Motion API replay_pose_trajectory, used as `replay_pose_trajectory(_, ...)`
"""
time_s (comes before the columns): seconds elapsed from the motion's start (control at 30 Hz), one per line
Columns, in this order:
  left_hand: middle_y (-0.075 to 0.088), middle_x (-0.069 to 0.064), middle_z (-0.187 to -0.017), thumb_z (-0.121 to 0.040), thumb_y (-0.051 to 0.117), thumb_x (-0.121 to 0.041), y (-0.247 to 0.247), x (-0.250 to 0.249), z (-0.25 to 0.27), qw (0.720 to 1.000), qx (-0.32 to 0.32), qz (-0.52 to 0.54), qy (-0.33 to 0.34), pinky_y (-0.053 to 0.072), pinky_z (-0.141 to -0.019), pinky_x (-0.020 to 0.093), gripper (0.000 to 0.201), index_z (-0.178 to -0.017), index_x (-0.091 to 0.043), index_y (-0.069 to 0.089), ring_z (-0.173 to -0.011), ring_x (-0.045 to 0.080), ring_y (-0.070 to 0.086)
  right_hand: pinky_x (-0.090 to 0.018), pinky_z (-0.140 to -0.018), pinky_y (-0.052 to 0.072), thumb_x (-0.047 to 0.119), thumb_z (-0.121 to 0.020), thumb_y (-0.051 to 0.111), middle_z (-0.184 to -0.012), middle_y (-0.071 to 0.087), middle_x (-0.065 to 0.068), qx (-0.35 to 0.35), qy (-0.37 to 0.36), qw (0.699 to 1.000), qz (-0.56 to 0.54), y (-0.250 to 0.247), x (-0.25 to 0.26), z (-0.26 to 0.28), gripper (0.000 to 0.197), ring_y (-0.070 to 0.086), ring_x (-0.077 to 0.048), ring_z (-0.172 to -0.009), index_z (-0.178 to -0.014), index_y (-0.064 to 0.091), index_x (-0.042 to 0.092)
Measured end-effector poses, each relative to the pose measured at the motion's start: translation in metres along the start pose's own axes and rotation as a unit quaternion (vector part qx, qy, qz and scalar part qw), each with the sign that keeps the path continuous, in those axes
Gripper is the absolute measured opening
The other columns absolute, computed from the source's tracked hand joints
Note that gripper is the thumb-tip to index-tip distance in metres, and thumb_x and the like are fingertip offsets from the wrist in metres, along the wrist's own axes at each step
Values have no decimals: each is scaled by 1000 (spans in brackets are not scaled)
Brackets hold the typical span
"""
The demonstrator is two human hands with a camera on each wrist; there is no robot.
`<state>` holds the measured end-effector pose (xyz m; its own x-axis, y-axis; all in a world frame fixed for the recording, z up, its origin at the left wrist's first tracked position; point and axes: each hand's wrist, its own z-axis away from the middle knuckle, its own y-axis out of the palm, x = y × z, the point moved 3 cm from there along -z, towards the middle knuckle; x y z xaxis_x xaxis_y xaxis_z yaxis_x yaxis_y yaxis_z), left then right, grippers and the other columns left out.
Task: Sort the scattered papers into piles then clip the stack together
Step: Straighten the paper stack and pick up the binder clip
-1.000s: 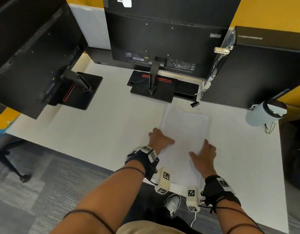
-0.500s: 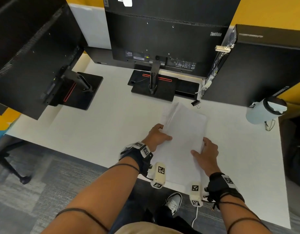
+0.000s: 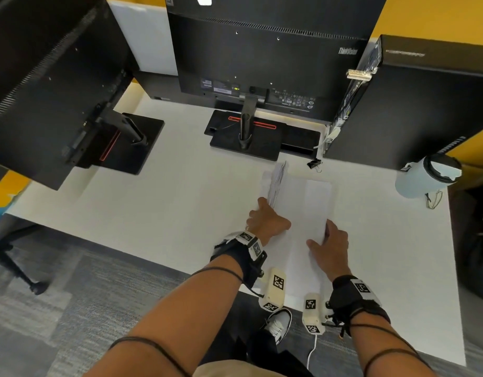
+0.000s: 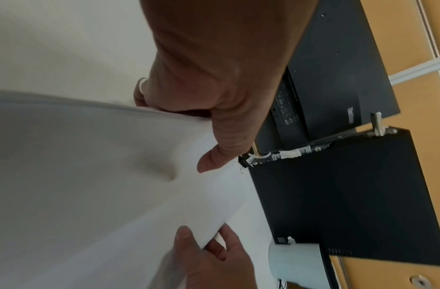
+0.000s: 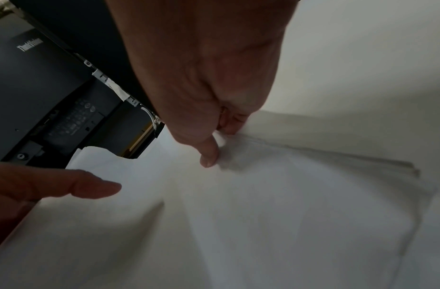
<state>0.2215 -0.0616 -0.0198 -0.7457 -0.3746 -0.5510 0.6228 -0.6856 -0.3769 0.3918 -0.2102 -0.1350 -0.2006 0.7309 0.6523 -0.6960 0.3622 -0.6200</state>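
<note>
A stack of white papers [image 3: 303, 205] is lifted off the white desk [image 3: 158, 202] and tilted, its left edge raised. My left hand [image 3: 267, 219] grips that left edge, thumb on top [image 4: 211, 160] and fingers underneath. My right hand [image 3: 328, 240] pinches the right edge, thumb [image 5: 208, 154] on the top sheet and fingers curled below. The paper stack [image 5: 263, 215] fills both wrist views. A black binder clip [image 3: 314, 164] lies on the desk just beyond the papers' far right corner, apart from both hands.
Two monitors [image 3: 262, 55] on black stands [image 3: 243, 134] stand at the back and left. A black computer case [image 3: 414, 104] is at the back right. A pale tumbler [image 3: 425, 178] sits near the right edge. The desk's front edge is close under my wrists.
The papers lay flat under both hands a second ago. Both hands have since gripped the side edges and raised the stack, with its left edge now tilted up.
</note>
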Motion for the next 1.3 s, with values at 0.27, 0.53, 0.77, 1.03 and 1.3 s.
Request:
replay_pose_trajectory(0.27,67,17,-126,-80,85,0,-28,22,2,973,40,223,47,59,-86,42,61,-133,-3,55,-108,35,68,-53,-106,55,51,-68,83,-133,61,0,30,-31,999,2,-2,-8,-3,85,62,-28,-124,-146,51,35)
replay_pose_trajectory(0.53,75,12,-124,-87,82,-8,-68,10,37,946,144,232,175,58,-99,52,47,-132,-10,66,-114,34,72,-48,-114,50,32,-97,77,-138,70,1,41,-44,941,-334,-54,106,63,52,67,-17,-127,-144,58,19)
replay_pose_trajectory(0.77,79,4,-112,-82,86,-5,-103,-36,71,918,38,279,278,63,-85,37,39,-116,-19,72,-102,19,76,-39,-114,49,24,-109,58,-142,63,3,-89,-185,916,-344,-83,196,98,41,60,-12,-132,-148,47,18)
replay_pose_trajectory(1.03,76,8,-122,-81,87,-5,-133,-48,82,899,23,277,339,59,-100,49,53,-130,-9,67,-114,26,73,-54,-114,49,50,-90,80,-150,58,11,-89,-207,933,-281,-86,199,103,78,57,-15,-139,-155,39,38)
replay_pose_trajectory(1.3,79,-15,-104,-88,80,-5,-137,-62,108,883,-11,237,404,62,-89,30,35,-118,-23,73,-102,10,75,-43,-108,56,30,-104,68,-145,61,-1,-111,-236,899,-352,-97,220,120,59,62,-13,-131,-155,41,17)
